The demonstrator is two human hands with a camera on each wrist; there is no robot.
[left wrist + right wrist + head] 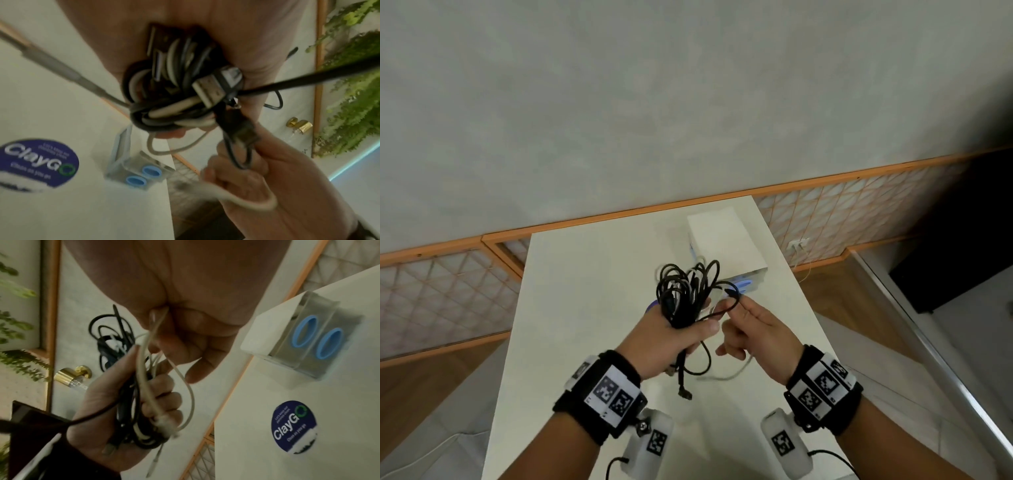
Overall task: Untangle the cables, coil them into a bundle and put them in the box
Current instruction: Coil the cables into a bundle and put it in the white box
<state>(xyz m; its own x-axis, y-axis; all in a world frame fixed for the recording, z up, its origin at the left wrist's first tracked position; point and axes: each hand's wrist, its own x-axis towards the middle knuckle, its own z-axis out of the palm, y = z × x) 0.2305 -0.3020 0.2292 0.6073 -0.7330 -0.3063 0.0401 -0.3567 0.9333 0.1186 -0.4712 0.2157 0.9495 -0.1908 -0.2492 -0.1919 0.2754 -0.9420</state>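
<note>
My left hand (674,337) grips a tangled bundle of black and white cables (688,291) above the white table (571,308); the loops stick up above the fist and loose ends with plugs hang below it. In the left wrist view the bundle (174,100) fills the fist, a USB plug (209,91) showing. My right hand (750,329) pinches a black cable end (732,301) at the bundle's right, and a white cable (156,369) runs through its curled fingers. The white box (726,240) stands behind the hands, with clear sides and blue oval clips (316,339).
A round blue ClayGo sticker (294,426) is stuck on the table. Beyond the table runs an orange-framed lattice partition (859,205). A dark cabinet (962,246) stands at the right. Green plants (353,97) and a brass fitting (298,125) appear in the wrist views.
</note>
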